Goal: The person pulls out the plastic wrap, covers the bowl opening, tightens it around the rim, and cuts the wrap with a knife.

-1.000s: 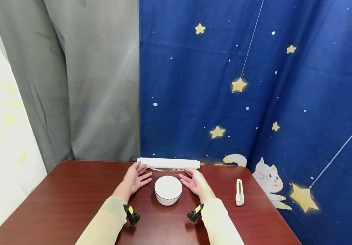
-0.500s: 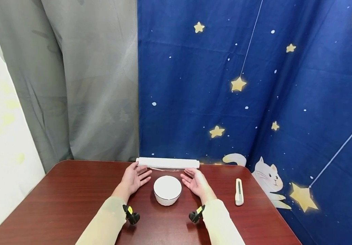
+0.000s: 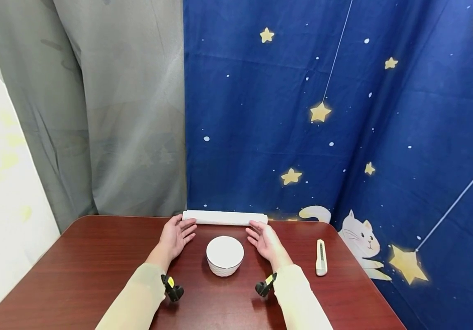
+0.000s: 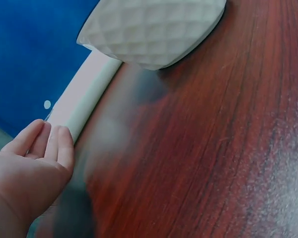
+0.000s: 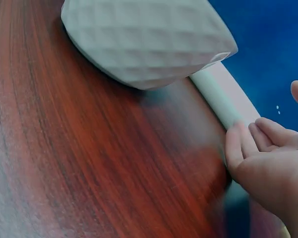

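Note:
A white roll of cling film [image 3: 225, 217] lies along the back edge of the table. My left hand [image 3: 173, 236] is at the roll's left end, palm turned inward, with relaxed fingers near or touching it. At the right end, my right hand [image 3: 266, 240] mirrors this, its fingertips overlapping the roll in the head view. Neither hand grips anything. Between my forearms stands a white bowl [image 3: 225, 253] with a thin dark rim; its quilted-pattern side [image 4: 154, 29] fills the top of the left wrist view. Whether the fingertips press the roll is hard to tell.
A cream utility knife [image 3: 321, 257] lies on the right of the dark red wooden table [image 3: 96, 266]. Behind the table hang a grey curtain [image 3: 137, 114] and a blue star-patterned curtain [image 3: 240, 105]. Each wrist carries a small black camera [image 3: 172, 288].
The roll has shifted slightly back, and the clear film seen along its front before no longer shows. Both hands have moved a little outward and forward with it. Bowl and knife stay put.

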Demonstrator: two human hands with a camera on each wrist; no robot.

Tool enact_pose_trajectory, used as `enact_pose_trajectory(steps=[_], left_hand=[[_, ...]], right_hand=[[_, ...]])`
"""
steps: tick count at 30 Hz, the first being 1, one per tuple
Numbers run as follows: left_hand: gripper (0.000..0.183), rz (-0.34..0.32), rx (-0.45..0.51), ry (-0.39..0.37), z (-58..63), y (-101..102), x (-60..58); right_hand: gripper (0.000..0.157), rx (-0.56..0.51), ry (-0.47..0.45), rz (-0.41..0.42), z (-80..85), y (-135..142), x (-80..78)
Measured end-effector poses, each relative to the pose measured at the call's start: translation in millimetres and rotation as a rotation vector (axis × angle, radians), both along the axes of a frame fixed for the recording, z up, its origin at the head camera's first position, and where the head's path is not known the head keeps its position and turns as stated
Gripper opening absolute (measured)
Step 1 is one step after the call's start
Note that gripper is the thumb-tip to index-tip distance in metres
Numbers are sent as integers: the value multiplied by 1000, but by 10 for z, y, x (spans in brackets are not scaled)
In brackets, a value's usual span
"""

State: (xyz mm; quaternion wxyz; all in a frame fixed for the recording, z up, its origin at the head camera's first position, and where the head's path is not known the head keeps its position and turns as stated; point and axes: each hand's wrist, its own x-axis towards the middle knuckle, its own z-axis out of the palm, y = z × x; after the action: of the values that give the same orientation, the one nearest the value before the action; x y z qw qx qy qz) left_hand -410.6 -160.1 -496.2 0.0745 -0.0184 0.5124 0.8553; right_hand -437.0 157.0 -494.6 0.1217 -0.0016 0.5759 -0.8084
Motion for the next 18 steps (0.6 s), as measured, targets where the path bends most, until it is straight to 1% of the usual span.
enact_pose_trajectory(steps=[5, 9, 11, 13, 18], left_hand=[[69, 22, 9, 9, 36, 10, -17], [65, 68, 23, -30, 17, 45, -50], [60, 107, 9, -64, -3, 74, -68], [55, 136, -19, -90, -18, 106, -74], [49, 170, -98, -137, -45, 149, -47]], right_hand=[[63, -64, 23, 0, 43, 6, -5], [63, -87, 33, -14, 61, -1, -2], [61, -92, 26, -48, 61, -19, -5], [58, -91, 6, -102, 56, -42, -4], [47, -41, -54, -231, 22, -103, 4]])
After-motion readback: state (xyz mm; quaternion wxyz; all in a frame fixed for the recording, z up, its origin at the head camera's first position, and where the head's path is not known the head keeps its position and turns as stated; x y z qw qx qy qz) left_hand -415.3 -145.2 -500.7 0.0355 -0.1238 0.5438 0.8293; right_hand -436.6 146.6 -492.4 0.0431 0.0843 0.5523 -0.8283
